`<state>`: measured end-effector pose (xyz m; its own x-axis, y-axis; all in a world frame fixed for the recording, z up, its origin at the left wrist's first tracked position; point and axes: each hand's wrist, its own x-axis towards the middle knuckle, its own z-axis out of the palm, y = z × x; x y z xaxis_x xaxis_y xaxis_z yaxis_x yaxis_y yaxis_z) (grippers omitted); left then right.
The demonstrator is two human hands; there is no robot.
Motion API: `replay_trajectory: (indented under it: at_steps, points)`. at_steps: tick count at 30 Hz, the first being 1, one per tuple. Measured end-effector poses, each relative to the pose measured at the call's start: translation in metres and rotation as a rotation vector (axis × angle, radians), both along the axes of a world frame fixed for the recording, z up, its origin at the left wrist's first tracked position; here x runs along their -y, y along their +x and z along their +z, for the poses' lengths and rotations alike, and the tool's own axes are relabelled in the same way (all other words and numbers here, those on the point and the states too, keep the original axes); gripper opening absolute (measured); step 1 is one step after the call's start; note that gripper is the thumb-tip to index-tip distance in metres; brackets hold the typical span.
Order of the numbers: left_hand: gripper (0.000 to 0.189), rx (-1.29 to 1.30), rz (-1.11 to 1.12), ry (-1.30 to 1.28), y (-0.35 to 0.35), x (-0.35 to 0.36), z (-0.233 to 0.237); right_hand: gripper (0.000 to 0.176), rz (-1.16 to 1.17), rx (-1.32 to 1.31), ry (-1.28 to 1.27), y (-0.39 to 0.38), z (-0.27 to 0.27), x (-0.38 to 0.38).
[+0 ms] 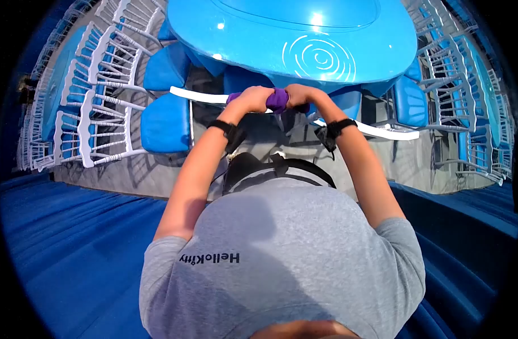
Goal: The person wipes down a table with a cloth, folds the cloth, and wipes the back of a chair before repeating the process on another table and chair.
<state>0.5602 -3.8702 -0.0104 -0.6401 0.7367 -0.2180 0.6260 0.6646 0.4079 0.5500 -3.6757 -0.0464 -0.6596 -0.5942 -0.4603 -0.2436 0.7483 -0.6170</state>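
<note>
My left hand (254, 99) is closed on a bunched purple cloth (277, 100). Close beside it, my right hand (301, 96) grips the same cloth, with its fingers partly hidden. Both hands are at the middle of a curved white chair rail (205, 97), and the cloth lies against it. Past the right hand, the rail runs on to the right. How far the cloth wraps around the rail cannot be made out. A black band (224, 127) is on my left wrist, and another black band (341, 127) is on my right.
Ahead stands a glossy blue table (242, 42) with a ring-shaped reflection. White chairs (103, 121) with blue seats (165, 124) line the left, and more chairs (448, 93) stand at the right. Blue draped fabric (78, 243) covers the area behind me.
</note>
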Motion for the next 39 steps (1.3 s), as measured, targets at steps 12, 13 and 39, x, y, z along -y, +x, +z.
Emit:
replay_trajectory:
  at_steps: [12,13,39]
  points:
    - [0.045,-0.791,0.047,0.332,0.052,0.008,-0.021,0.046,-0.479,-1.017,-0.182,0.084,-0.009,0.014]
    - [0.042,-0.863,0.028,0.324,0.052,0.008,-0.023,0.045,-0.534,-1.135,-0.289,0.083,-0.012,0.014]
    - [0.066,-0.607,0.136,0.289,0.065,0.012,0.001,0.040,-0.413,-0.849,-0.214,0.081,0.001,0.005]
